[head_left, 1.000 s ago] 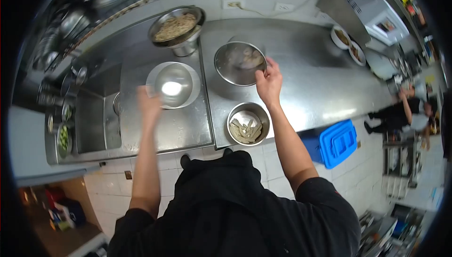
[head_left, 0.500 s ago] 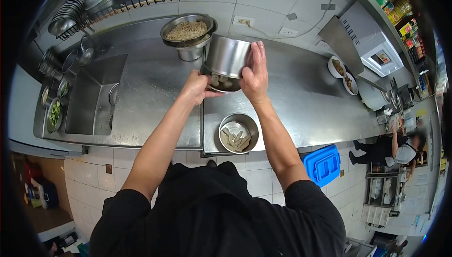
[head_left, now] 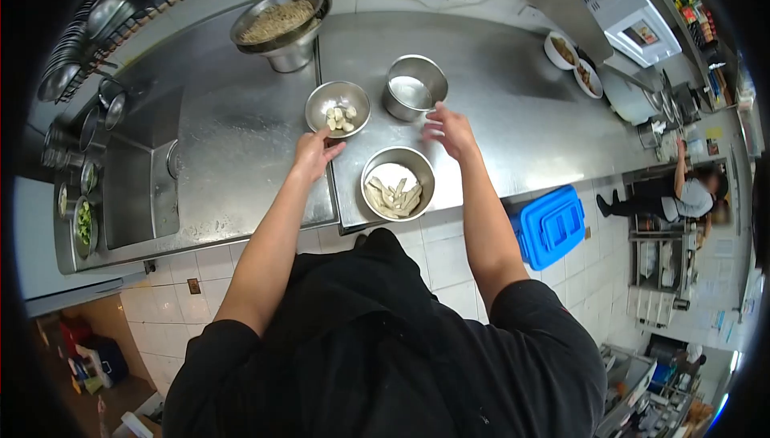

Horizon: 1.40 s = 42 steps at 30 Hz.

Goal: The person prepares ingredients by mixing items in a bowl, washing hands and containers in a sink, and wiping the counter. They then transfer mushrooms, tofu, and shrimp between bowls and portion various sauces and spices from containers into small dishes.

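Observation:
My left hand [head_left: 314, 152] is at the near rim of a small steel bowl [head_left: 315, 107], its fingers gripping that rim. Pale rounded pieces [head_left: 341, 118] lie in the bowl. My right hand [head_left: 451, 131] has its fingers apart and holds nothing; it is just in front of an upright steel pot [head_left: 415, 87], whose visible inside shows no food. Nearer to me, between my forearms, stands a second steel pot [head_left: 398, 184] with grey-beige strips [head_left: 393, 197] at its bottom.
A wide bowl of brown grainy food [head_left: 277, 22] rests on a metal container at the back. The sink [head_left: 144, 189] is left, two white bowls [head_left: 589, 81] and a microwave right. A blue lidded bin [head_left: 548, 225] stands below the counter; another person [head_left: 682, 197] is far right.
The tilted pot now stands upright on the counter, let go by my right hand. The small bowl has come down onto the counter, with the pale pieces in it. The view has shifted.

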Each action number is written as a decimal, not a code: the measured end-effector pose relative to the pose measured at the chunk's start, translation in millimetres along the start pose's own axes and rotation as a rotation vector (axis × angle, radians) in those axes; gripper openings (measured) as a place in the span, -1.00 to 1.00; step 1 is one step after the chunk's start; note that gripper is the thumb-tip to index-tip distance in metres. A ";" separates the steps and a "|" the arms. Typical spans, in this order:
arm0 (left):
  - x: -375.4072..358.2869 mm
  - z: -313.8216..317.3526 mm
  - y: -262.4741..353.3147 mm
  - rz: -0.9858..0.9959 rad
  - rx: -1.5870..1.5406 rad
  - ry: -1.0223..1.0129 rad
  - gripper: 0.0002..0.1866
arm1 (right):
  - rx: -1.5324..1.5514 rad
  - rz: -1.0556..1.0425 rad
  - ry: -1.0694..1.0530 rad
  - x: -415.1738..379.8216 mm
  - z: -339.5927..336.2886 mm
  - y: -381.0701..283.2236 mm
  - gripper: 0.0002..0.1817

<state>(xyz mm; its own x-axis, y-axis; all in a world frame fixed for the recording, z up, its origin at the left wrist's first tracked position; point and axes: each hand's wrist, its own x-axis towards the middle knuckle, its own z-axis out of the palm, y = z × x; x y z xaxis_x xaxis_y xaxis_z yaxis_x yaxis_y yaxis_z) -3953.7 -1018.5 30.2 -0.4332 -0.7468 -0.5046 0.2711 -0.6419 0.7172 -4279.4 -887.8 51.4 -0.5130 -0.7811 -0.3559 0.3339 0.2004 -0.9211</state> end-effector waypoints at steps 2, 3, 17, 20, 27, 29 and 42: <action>-22.4 -6.1 2.7 0.042 0.012 0.002 -0.43 | -0.567 0.039 -0.021 -59.0 -19.2 5.5 -0.19; -34.1 -8.6 1.4 0.022 0.088 0.121 -0.44 | -0.712 0.102 -0.077 -100.4 -17.1 -2.9 -0.09; -142.0 -91.4 556.9 1.597 1.777 0.535 -0.79 | 0.330 0.253 0.216 -225.5 56.4 101.9 -0.58; -131.1 -100.0 588.0 1.237 2.154 0.272 -0.78 | 0.342 0.243 0.240 -223.4 58.0 101.8 -0.57; -129.3 -98.9 597.6 1.163 2.439 0.223 -0.81 | 0.301 0.138 0.363 -232.5 63.2 93.2 -0.60; -125.6 -92.6 604.0 1.118 2.516 0.257 -0.81 | 0.278 0.063 0.408 -232.5 71.0 76.9 -0.66; -105.8 -159.0 615.7 2.368 2.277 0.484 -0.79 | 0.142 -0.245 0.665 -253.3 102.4 80.9 -0.73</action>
<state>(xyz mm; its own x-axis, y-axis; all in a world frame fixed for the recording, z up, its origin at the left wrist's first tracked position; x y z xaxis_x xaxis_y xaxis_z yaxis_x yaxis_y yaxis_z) -3604.3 -1362.4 448.8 -0.8149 0.1659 0.5553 -0.4684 0.3760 -0.7996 -4041.4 -734.3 83.2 -0.9438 -0.2597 -0.2044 0.2241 -0.0481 -0.9734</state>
